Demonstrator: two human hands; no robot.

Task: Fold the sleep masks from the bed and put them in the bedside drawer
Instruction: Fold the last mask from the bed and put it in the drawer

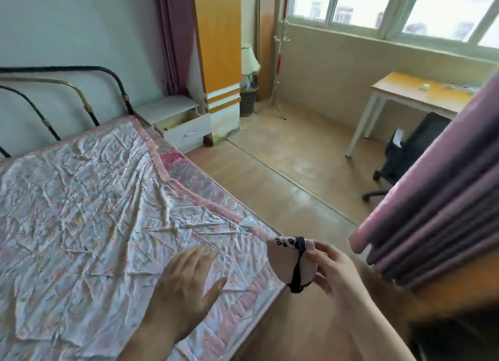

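A pink sleep mask [285, 262] with a panda print and a black strap is folded in half and held up at the bed's near right corner. My right hand [330, 270] pinches it by the strap side. My left hand [186, 287] hovers flat over the bed [81, 198], fingers straight and spread, holding nothing. The white bedside table [172, 109] stands at the bed's far right corner, and its drawer [189, 130] is pulled open. No other mask shows on the wrinkled pink floral sheet.
An orange and white pillar [220, 63] stands right beside the bedside table. A pink curtain [442, 207] hangs close on my right. Further off are a desk [421, 93], a black office chair [405, 155], a coat stand [279, 63] and a lamp [249, 61]. Wooden floor runs between the bed and the desk.
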